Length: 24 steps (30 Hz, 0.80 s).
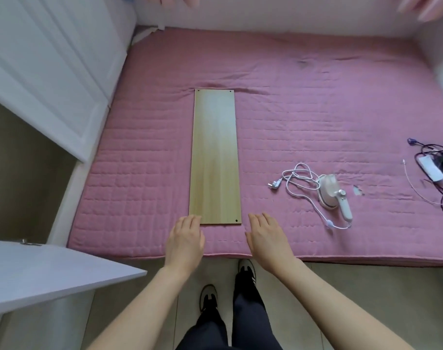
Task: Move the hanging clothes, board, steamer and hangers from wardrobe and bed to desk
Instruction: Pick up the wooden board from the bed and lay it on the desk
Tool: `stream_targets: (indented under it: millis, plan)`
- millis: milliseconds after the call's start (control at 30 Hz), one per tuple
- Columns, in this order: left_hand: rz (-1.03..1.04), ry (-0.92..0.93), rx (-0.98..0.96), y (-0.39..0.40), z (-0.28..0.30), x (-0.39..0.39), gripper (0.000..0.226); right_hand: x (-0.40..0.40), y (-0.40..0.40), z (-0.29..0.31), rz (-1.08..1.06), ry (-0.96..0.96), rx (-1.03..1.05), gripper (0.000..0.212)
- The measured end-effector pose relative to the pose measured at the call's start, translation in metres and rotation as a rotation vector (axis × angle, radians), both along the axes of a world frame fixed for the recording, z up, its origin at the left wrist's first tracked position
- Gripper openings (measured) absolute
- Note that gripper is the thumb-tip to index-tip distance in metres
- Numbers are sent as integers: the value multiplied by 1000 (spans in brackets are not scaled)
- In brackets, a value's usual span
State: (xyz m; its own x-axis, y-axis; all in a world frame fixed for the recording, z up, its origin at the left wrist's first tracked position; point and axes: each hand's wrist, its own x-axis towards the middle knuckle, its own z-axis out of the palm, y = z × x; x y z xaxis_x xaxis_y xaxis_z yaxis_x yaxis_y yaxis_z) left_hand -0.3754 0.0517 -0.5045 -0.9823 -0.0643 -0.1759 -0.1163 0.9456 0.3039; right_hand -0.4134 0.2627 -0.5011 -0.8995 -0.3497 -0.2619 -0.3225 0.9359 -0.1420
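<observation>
Both of my arms are reaching forward over my shoes (208,298) and the pale floor, toward the near end of the wooden board (215,157), which is lying flat and lengthwise on the pink quilted bed (316,102), its short edge pointing at me. I am holding my left hand (185,238) with the fingers straight and relaxed, gripping nothing, its fingertips just at the board's near left corner; whether they are touching the wood I cannot tell. I am keeping my right hand (267,237) the same way, flat and empty, just beside the near right corner and apart from it. Spreading the hands to either side like this seems meant to take the board by both long edges, since it is long and would tip if lifted from one side. Off to the right, well apart from the board, the white steamer (334,195) is lying on its side with its white cord (297,181) loosely coiled next to it and the plug resting on the quilt, so it is waiting for a later trip. At the bed's far right edge a tangle of dark cables (440,168) is sitting. On my left the white wardrobe door (46,79) is standing, and a grey-white surface (51,271) is jutting in below it.
</observation>
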Motion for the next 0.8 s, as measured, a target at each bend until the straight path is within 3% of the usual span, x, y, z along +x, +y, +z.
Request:
stream_targets:
  millis: [467, 800]
  plan:
    - [403, -226, 118, 12, -94, -116, 41, -163, 19, -88, 228, -169, 15, 38]
    - [488, -323, 162, -9, -203, -166, 44, -222, 7, -190, 108, -341, 33, 38]
